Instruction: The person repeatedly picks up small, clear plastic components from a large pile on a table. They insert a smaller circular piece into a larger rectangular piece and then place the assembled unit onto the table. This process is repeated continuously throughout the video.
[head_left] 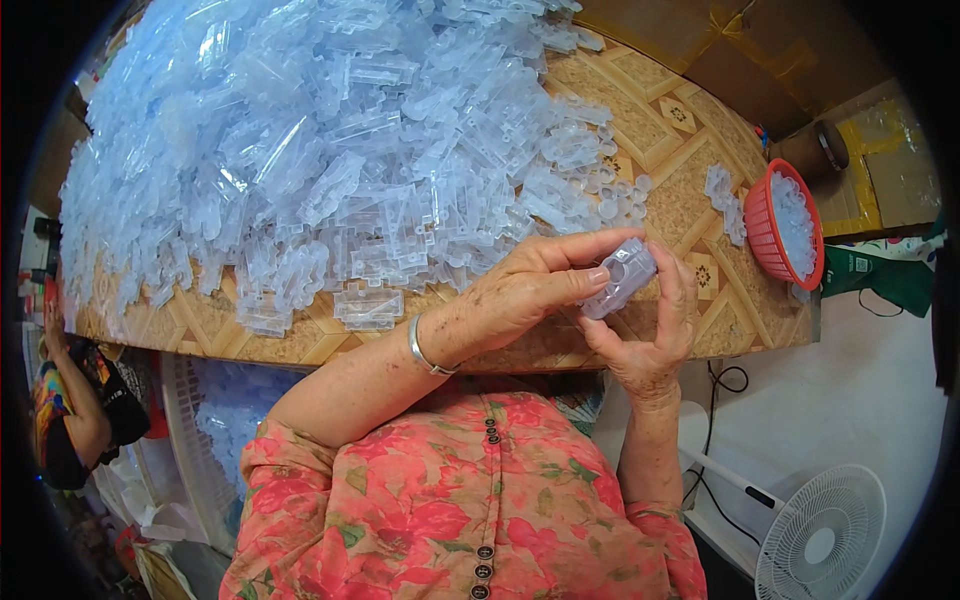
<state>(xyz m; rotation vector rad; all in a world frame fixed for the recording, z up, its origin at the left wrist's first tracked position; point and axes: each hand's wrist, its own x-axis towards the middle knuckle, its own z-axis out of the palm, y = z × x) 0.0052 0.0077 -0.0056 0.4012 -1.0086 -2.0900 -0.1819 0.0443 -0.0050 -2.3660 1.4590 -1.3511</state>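
Observation:
Both my hands grip one clear plastic part (621, 284), a small boxy moulded piece with openings, held just above the table's front edge. My left hand (530, 285) has its thumb on the near face and its forefinger stretched along the far side. My right hand (655, 335) pinches the part from the right, thumb below and fingers above. Beyond my hands, a big heap of similar clear plastic parts (330, 150) covers the left and middle of the table. Small round clear discs (620, 195) lie loose at the heap's right side.
A red plastic basket (768, 235) with clear pieces in it stands at the table's right edge, beside a few loose clear pieces (724, 200). Cardboard (740, 60) rises behind. A white fan (820, 540) stands lower right. Another person's arm (80, 390) shows far left.

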